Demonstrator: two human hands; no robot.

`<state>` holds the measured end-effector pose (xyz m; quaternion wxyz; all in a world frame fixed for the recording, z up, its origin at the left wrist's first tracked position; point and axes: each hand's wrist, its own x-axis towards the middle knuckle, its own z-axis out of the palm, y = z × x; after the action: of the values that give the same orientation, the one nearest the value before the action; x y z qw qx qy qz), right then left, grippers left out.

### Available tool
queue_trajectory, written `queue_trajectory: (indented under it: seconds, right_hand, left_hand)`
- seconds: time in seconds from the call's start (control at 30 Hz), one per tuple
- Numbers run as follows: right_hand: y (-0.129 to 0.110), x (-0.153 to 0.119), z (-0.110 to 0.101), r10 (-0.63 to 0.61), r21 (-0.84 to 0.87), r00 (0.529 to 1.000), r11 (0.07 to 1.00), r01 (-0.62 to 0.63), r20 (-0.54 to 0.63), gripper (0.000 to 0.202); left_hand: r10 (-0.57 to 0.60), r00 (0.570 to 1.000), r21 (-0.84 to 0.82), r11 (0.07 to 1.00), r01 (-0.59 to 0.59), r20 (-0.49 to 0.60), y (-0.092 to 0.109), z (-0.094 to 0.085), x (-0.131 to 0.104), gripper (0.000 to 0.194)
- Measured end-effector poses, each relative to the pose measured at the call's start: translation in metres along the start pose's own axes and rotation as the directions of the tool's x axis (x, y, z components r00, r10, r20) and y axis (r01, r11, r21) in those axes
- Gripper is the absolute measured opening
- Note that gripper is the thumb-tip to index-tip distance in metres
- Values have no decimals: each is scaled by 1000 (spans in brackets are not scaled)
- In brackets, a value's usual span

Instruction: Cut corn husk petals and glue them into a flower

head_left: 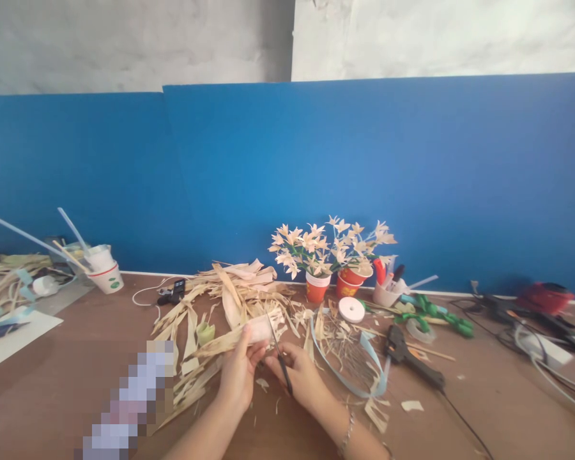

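Observation:
Between the thumb and fingers of my left hand (239, 372) is a pale piece of dried corn husk (259, 329), held out flat. My right hand (298, 375) grips dark-handled scissors (282, 367), their blades pointing up at the husk's right edge, which looks cut into strips. Whether the blades are closed on it is too small to tell. Behind and left of my hands lies a loose heap of dried husks (230, 294). Small husk scraps (262, 383) are scattered on the brown table just below my fingers.
Paper cups (319, 291) of husk flowers (311, 246) stand behind, beside a white tape roll (351, 310) and a pen cup (387, 295). On the right lie a glue gun (409, 361), green tape-wrapped pieces (436, 314) and cables. A cup with straws (106, 278) stands left. A pixelated patch hides the lower left.

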<state>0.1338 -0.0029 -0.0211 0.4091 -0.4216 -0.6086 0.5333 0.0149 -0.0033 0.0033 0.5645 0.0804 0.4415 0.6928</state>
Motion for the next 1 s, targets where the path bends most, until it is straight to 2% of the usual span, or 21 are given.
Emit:
queue_trajectory:
  seconds: [0.1,0.3,0.47,0.67,0.83,1.0]
  right_hand:
    - [-3,0,-2,15,-27,1000,1000,-15,-3,41]
    - [-9,-2,-2,184,-63,983,981,-182,21,44]
    - [-11,-2,-2,229,-70,973,972,-226,30,44]
    - [-10,-1,-4,192,0,981,981,-192,30,41]
    - [-14,-1,-3,206,-33,978,978,-206,-14,43]
    - [-14,-1,-2,217,-42,976,975,-217,-9,44]
  left_hand:
    - [-3,1000,1,1000,3,-9,0,0,0,5]
    - [15,999,13,1000,-15,-37,1,-2,4,3]
    - [35,999,40,999,-35,-20,3,-5,8,6]
    - [15,999,126,992,-20,40,1,-6,7,13]
    - [27,998,136,990,-33,48,-1,-7,9,20]
    - [39,997,130,990,-46,61,1,-8,10,26]
